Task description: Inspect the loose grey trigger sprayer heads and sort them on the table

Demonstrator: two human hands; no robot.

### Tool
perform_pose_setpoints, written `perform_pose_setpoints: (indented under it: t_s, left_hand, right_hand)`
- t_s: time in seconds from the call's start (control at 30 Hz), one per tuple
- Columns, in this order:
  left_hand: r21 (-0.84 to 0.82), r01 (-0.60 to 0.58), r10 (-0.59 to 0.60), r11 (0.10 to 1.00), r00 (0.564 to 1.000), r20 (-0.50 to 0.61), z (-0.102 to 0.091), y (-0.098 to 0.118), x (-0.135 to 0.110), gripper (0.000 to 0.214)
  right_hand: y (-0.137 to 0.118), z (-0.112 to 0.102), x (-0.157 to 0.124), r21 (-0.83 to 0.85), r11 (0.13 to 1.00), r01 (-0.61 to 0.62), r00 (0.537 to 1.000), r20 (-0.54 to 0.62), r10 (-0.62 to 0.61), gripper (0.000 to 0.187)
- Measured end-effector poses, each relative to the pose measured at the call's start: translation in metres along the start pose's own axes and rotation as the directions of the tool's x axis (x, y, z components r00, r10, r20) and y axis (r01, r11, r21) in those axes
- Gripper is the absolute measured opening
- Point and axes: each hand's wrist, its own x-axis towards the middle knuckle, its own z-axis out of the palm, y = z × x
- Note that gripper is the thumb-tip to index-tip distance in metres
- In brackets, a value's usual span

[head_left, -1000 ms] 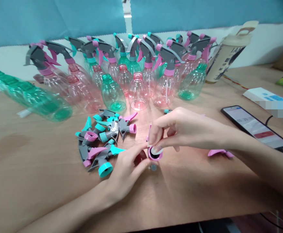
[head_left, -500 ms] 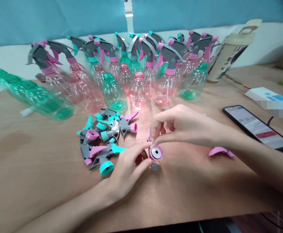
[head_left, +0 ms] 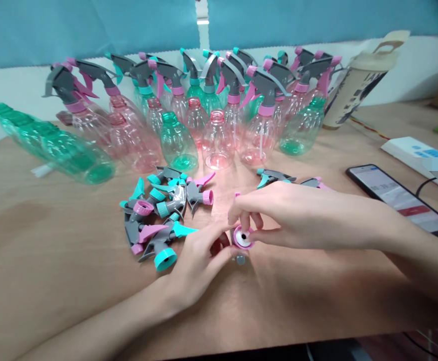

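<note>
My left hand (head_left: 204, 255) is closed on a trigger spray head whose pink collar (head_left: 243, 237) faces up toward me, with a white disc and a dark centre hole inside it. Over that collar bends my right hand (head_left: 275, 210), its thumb at the disc's right edge and its curled fingers at the far side. The grey body of this spray head is mostly hidden by my fingers. To the left lies a pile of loose spray heads (head_left: 165, 259), grey with turquoise or pink parts. A couple more spray heads (head_left: 275, 176) lie beyond my right hand.
Several green and pink clear bottles (head_left: 218, 145) stand at the back, many with spray heads on. Green bottles (head_left: 79, 160) lie at the left. A phone (head_left: 395, 195), a white box (head_left: 414, 155) and a cream tumbler (head_left: 365, 80) are on the right.
My right hand has shifted, its thumb moving from the collar's far left edge to the disc's right side. It now covers the pink trigger seen lying at right. The left hand keeps its hold.
</note>
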Motion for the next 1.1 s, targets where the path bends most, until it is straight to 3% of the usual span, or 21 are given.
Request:
perform_pose_setpoints:
  t_s: [0.13, 0.33, 0.53, 0.73, 0.83, 1.1]
  left_hand:
    - [0.000, -0.039, 0.039, 0.999, 0.999, -0.027, 0.000, -0.001, 0.000, 0.022]
    - [-0.014, -0.031, 0.032, 0.999, 0.999, 0.034, -0.002, 0.000, 0.000, 0.017]
    - [-0.038, -0.022, 0.022, 0.999, 1.000, -0.006, -0.001, 0.001, 0.001, 0.016]
    - [-0.032, -0.015, 0.014, 0.999, 0.999, -0.031, -0.001, -0.002, 0.000, 0.029]
    - [-0.024, -0.007, 0.006, 1.000, 0.999, -0.048, 0.000, -0.004, 0.000, 0.027]
    - [-0.057, 0.029, -0.032, 0.998, 0.999, -0.043, -0.001, -0.002, 0.001, 0.017]
  right_hand:
    - [-0.004, -0.001, -0.001, -0.012, 1.000, -0.014, 1.000, 0.016, 0.014, 0.004]
    - [-0.007, -0.002, -0.002, -0.021, 0.999, -0.034, 0.999, 0.005, 0.034, 0.008]
    - [-0.009, -0.001, 0.000, -0.044, 0.998, -0.033, 0.999, -0.024, 0.032, 0.009]
    - [-0.008, 0.005, 0.001, -0.033, 0.995, -0.098, 0.995, -0.002, 0.098, 0.015]
    - [-0.007, 0.008, 0.001, -0.010, 0.998, -0.068, 0.997, -0.034, 0.067, 0.016]
    - [-0.001, 0.015, 0.005, 0.045, 0.998, -0.037, 0.994, -0.105, 0.041, 0.036]
